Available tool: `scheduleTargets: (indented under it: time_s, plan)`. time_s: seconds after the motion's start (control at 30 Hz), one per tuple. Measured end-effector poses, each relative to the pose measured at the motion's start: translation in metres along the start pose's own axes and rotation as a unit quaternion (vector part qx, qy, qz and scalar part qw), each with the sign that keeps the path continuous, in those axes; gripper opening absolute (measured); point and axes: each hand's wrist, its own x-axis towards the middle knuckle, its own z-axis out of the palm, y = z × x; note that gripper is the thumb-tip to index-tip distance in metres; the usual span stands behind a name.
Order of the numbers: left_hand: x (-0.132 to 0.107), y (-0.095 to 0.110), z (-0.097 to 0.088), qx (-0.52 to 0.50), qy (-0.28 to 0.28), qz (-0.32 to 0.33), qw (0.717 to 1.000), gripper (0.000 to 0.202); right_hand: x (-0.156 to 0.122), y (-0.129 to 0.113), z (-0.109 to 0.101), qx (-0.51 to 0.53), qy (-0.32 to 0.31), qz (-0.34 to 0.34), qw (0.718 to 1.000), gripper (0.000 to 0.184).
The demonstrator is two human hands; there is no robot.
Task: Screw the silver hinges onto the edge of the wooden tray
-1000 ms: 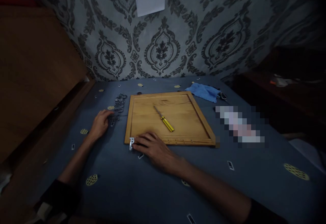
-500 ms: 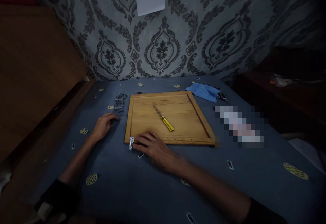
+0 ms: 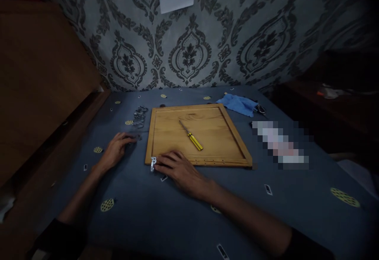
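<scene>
In the head view, I see the person's two hands well apart, both low over a blue printed sheet (image 3: 142,220). The wooden panel (image 3: 167,133) lies flat on it, in the middle, with a row of small holes along its near edge. The right hand (image 3: 183,175) rests over that edge, fingertips against a shiny metal bracket (image 3: 152,164) at the near left corner; I can't tell whether they pinch it. The left hand (image 3: 115,149) reaches out left of the panel, fingertips by a small dark piece (image 3: 139,137); I can't make out whether it grips anything. Just beyond sit more metal pieces (image 3: 140,116). A yellow-handled screwdriver (image 3: 194,141) lies slantwise on the panel, and a crumpled blue cloth (image 3: 238,105) lies by its far right corner.
</scene>
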Motion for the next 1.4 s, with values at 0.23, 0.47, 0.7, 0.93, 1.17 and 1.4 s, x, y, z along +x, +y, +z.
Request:
scheduleTargets:
  time_s: [0.23,0.47,0.7,0.93,1.17,1.4]
  plan:
    - [-0.01,-0.012,-0.016,-0.001,0.014,-0.041,0.999,0.045,-0.001,-0.001,-0.002,0.008,0.003,-0.001,1.0,0.042]
    - [-0.008,-0.01,-0.01,-0.001,0.024,-0.063,0.998,0.045,-0.002,0.001,0.001,0.008,0.001,-0.005,1.0,0.042]
    - [-0.009,-0.002,-0.01,-0.017,0.007,-0.043,0.999,0.046,-0.001,0.0,0.001,0.006,-0.003,-0.001,1.0,0.044]
    - [-0.003,-0.004,-0.008,0.004,0.027,-0.057,0.998,0.046,-0.002,0.002,0.004,0.005,-0.005,-0.002,1.0,0.043]
    - [0.004,0.0,-0.001,0.017,0.025,-0.036,0.999,0.048,-0.001,0.002,0.005,0.0,0.0,-0.001,1.0,0.042]
    - [0.01,0.008,0.01,0.036,0.023,-0.003,0.999,0.052,-0.002,0.001,0.003,-0.001,0.011,-0.007,1.0,0.042]
